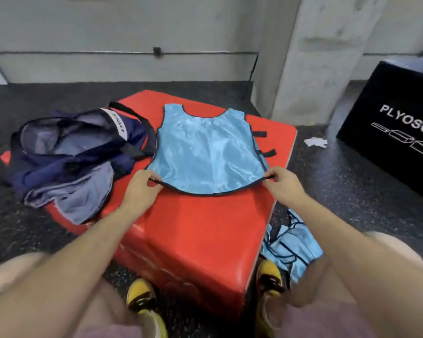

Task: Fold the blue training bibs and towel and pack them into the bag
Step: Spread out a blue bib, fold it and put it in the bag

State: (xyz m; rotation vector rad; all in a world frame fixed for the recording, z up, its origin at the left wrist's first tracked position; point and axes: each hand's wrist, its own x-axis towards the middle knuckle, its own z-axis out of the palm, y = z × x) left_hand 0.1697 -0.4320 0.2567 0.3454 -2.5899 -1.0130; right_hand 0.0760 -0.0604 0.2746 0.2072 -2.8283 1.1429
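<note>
A light blue training bib [205, 152] with dark trim lies spread flat on a red padded box [200, 235], neck hole pointing away from me. My left hand [139, 189] pinches its near left hem corner, and my right hand [282, 185] pinches the near right corner. A dark navy bag [66, 147] lies open to the left, half on the box. A grey-blue towel [83, 201] spills from under the bag over the box's left edge. More blue bibs [291, 247] sit in a heap on the floor to the right of the box.
A black plyo box [398, 128] stands at the right. A white paper scrap [315, 142] lies on the dark speckled floor. A concrete pillar [310, 59] rises behind the red box. My yellow shoes [142, 298] rest against the box's near side.
</note>
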